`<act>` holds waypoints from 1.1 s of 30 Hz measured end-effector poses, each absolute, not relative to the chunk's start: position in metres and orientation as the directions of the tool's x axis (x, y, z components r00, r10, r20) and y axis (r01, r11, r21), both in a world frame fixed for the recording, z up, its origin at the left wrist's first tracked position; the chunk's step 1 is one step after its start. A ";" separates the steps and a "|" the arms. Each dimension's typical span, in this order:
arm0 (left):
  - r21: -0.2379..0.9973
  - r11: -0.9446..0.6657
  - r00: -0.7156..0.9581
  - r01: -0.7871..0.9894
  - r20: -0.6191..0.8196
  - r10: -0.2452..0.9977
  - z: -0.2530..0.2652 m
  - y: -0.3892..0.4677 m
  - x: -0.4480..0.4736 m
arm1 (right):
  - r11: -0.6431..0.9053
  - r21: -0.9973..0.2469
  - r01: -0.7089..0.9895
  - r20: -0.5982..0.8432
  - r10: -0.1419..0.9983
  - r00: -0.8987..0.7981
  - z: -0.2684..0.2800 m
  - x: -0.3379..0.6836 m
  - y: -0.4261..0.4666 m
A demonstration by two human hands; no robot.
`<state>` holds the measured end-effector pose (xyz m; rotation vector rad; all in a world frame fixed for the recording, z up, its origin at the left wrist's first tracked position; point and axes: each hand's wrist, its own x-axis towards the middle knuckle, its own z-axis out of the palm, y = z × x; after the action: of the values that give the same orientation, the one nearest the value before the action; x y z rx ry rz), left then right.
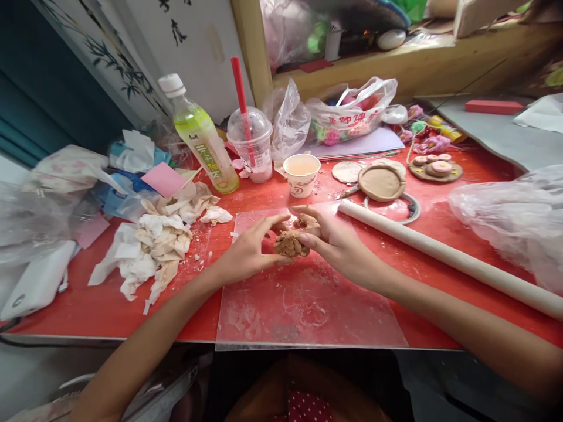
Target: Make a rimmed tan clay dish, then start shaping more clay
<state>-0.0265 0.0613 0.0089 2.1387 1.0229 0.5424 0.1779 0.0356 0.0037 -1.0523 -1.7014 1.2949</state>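
Over the middle of a clear plastic sheet [308,305], my two hands hold a rough, crumbly lump of brown clay [291,244]. My left hand [246,246] curves around its left side, with the thumb along the near edge and the fingers beyond. From the right, my right hand [332,234] presses its thumb on the lump. Another piece of brown clay [307,222] shows just behind, by the right fingers; whether it joins the first lump I cannot tell. A paper cup [301,183] with pale liquid stands past my fingertips.
A long pale tube [440,252] lies diagonally at right. Behind it sit a round clay dish [381,181] and a ring [413,210]. Crumpled tissues [162,240] heap at left. A drink bottle [202,140] and a plastic cup with a red straw [251,146] stand behind.
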 end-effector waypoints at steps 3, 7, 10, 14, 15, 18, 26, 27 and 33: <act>0.769 -0.396 0.611 0.501 0.009 0.791 0.010 0.060 -0.025 | 0.268 -0.885 0.381 0.123 0.924 -0.363 0.004 0.179 0.034; 0.780 -0.356 0.601 0.515 -0.032 0.798 0.013 0.056 -0.021 | 0.382 -0.707 0.595 0.152 0.904 -0.400 0.005 0.181 0.035; 0.798 -0.282 0.546 0.533 -0.070 0.835 0.014 0.051 -0.018 | 0.445 -0.643 0.623 0.226 0.888 -0.400 0.006 0.183 0.038; 0.849 -0.221 0.512 0.480 -0.066 0.857 0.014 0.049 -0.016 | 0.455 -0.662 0.596 0.226 0.879 -0.420 0.006 0.185 0.044; 0.859 -0.216 0.509 0.465 -0.060 0.858 0.013 0.049 -0.017 | 0.452 -0.676 0.582 0.210 0.875 -0.436 0.005 0.185 0.045; 0.889 -0.197 0.505 0.413 -0.044 0.862 0.012 0.049 -0.017 | 0.451 -0.723 0.523 0.180 0.854 -0.488 0.003 0.185 0.047; 0.866 -0.249 0.456 0.433 0.027 0.889 0.013 0.047 -0.016 | 0.341 -0.876 0.341 0.125 0.844 -0.521 0.004 0.183 0.041; 0.851 -0.264 0.461 0.454 0.030 0.887 0.013 0.048 -0.017 | 0.305 -0.895 0.325 0.101 0.849 -0.519 0.005 0.183 0.041; 0.840 -0.297 0.567 0.455 -0.016 0.823 0.009 0.056 -0.020 | -0.003 -0.993 0.114 -0.058 0.875 -0.480 0.006 0.185 0.047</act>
<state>-0.0197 0.0557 0.0095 1.9387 1.0292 0.5403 0.1853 0.0475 0.0058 -1.0339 -1.6468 1.5441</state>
